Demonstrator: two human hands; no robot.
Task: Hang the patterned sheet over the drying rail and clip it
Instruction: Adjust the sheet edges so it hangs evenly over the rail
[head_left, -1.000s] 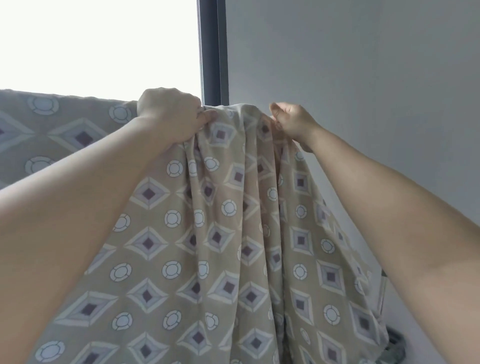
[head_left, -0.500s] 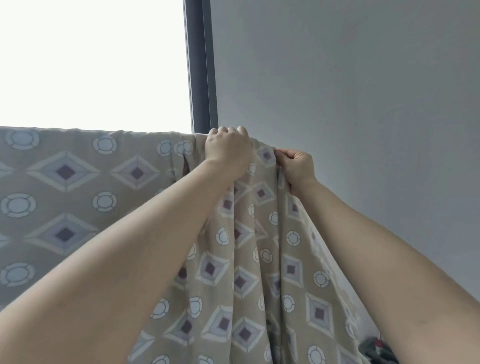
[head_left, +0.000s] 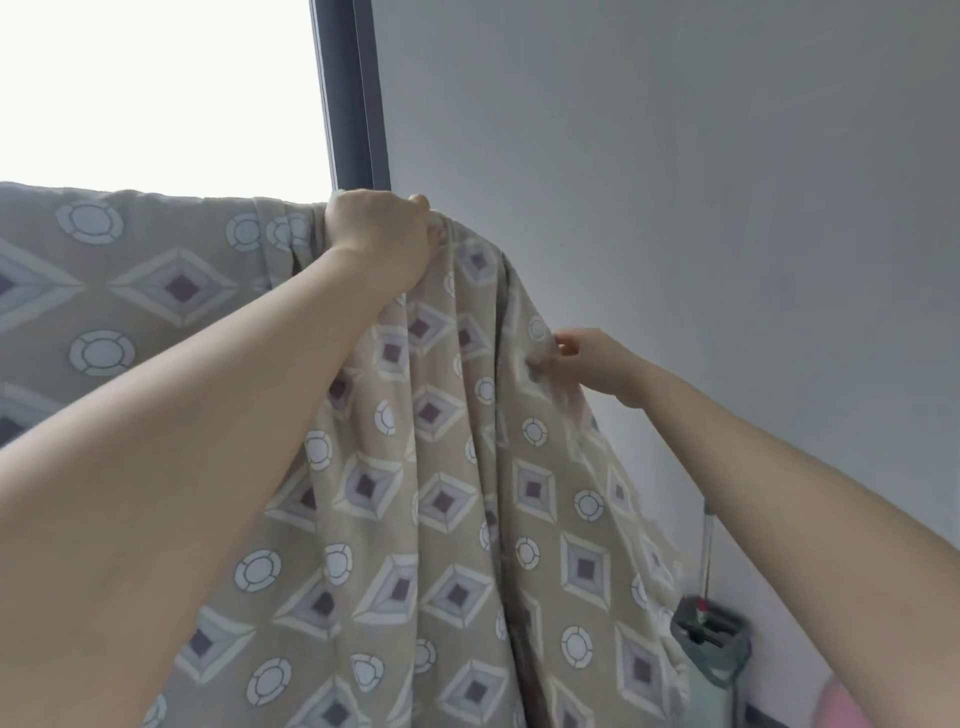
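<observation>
While the left hand (head_left: 382, 236) grips the patterned sheet's (head_left: 431, 499) bunched top edge, it hangs in folds. The right hand (head_left: 592, 364) pinches its right edge lower down.

- Sheet (head_left: 441, 545): beige-tan ground, printed all over with diamonds (head_left: 586, 569) and rings (head_left: 576, 646) in alternating rows.
- Diamonds: off-white outer edge, lilac-grey bevelled sides, a dark purple square at the centre.
- Rings: white, cut into segments by thin grey lines, with a pale bluish-white middle.
- Wall (head_left: 675, 182): plain pale grey.
- Window frame (head_left: 353, 104): dark slate grey.
- Window (head_left: 156, 88): glaring white.
- Box (head_left: 711, 644), low right: grey-green with a small red spot.
- Blurred patch (head_left: 841, 706) at the bottom edge: pink.
</observation>
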